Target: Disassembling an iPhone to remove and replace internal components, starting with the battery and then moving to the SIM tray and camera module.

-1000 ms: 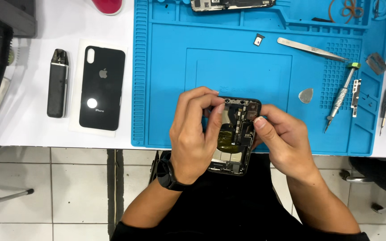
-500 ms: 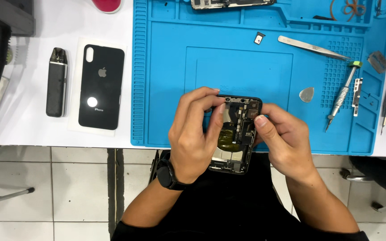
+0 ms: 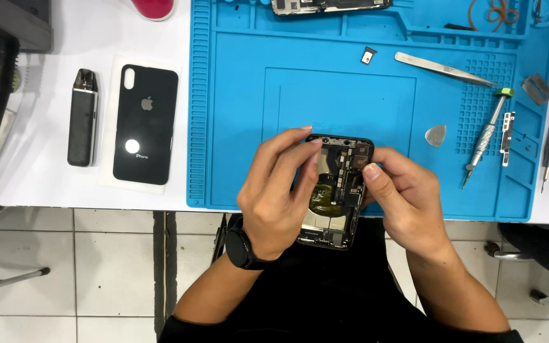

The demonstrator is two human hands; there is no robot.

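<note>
Opened phone: the opened phone [image 3: 338,190] sat in the lower middle of the frame, held over the near edge of the blue mat [image 3: 236,95], its circuit boards and a yellowish patch facing up.
Left hand: the left hand [image 3: 274,197] was wrapped around the phone's left side, fingers curled over the top corner, gripping it closed.
Right hand: the right hand [image 3: 401,203] clasped the right edge, thumb tip pressed at the upper rim; whether it pinched a small part there was too hidden to tell.
Doing it well: the frame was best kept level and steady with the left hand while the right worked lightly, so no cable inside got strained.
Tools in reach: a grey pick [image 3: 435,134], a screwdriver [image 3: 485,136] and tweezers [image 3: 443,68] lay to the right on the mat.
Set aside: the black back cover [image 3: 145,124] rested at the left of the frame, well apart.
</note>
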